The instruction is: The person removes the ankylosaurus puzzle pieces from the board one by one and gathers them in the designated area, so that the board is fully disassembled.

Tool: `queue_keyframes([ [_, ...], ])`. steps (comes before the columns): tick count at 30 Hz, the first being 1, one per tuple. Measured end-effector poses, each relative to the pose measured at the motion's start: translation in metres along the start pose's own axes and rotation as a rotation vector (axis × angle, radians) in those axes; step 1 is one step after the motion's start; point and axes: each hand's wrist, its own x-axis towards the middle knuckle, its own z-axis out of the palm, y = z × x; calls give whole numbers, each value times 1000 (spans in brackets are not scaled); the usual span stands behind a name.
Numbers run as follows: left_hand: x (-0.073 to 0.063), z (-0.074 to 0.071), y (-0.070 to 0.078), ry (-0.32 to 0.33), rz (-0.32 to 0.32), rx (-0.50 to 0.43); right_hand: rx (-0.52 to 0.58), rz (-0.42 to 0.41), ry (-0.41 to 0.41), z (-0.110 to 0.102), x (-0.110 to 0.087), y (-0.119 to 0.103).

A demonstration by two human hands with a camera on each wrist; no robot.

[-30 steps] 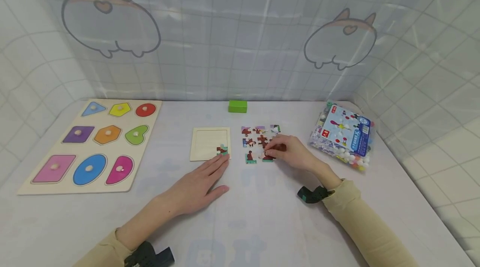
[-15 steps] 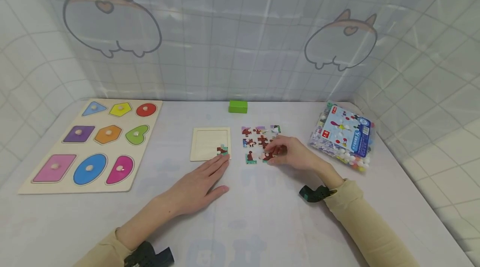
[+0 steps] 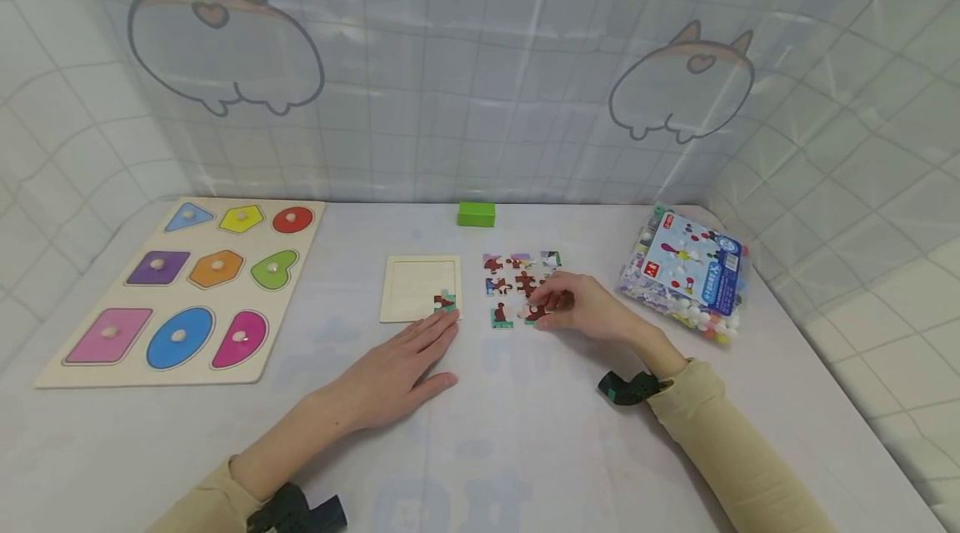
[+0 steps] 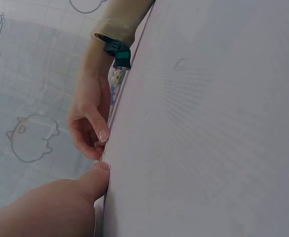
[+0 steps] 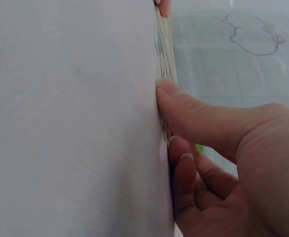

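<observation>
My left hand (image 3: 390,375) lies flat, its fingers straight, with the fingertips on the lower right corner of a square wooden puzzle tray (image 3: 384,290). A brown and teal piece (image 3: 444,300) sits in that corner of the tray. To the tray's right, several jigsaw pieces lie in loose rows on the table. My right hand (image 3: 585,306) is bent over the lower right of them, thumb and index finger around a brown and teal puzzle piece (image 3: 534,313). In the right wrist view the thumb (image 5: 184,108) is low against the table, with the other fingers curled; the pieces show only edge-on.
A wooden shape board (image 3: 168,266) with knobbed coloured shapes lies at left. Behind the jigsaw stands a green block (image 3: 476,215). A clear bag of beads (image 3: 686,266) with a blue label lies at right. Printed sheets wall the table's back and sides.
My right thumb has shifted down towards the near edge of the lower right piece, and the fingers have spread slightly around it. The left hand stays in place.
</observation>
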Motion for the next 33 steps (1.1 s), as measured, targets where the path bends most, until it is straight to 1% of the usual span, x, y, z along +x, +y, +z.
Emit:
queue_keyframes([
  [5,0,0,0,12,11,-2,3,0,2,0,0,1],
  [10,0,-1,1,-3,11,-15,2,0,6,1,0,2],
  [12,0,-3,0,-5,7,-26,3,0,9,1,0,2],
  [14,0,-6,-4,7,-1,-31,4,-1,12,1,0,2],
  [17,-2,-13,-13,46,-44,-23,10,-7,13,0,0,2],
  [20,-5,-21,-27,72,-128,-2,20,-13,15,1,0,2],
  [23,-9,-28,-41,69,-206,5,29,-16,19,1,1,2],
  [24,-10,-29,-44,59,-228,5,30,-16,21,1,1,1],
  [26,-13,-32,-50,47,-253,-2,29,-11,23,1,1,1],
  [28,-14,-33,-52,36,-269,-12,28,-6,24,1,0,0],
  [33,-14,-33,-54,18,-281,-47,26,7,29,1,0,0],
])
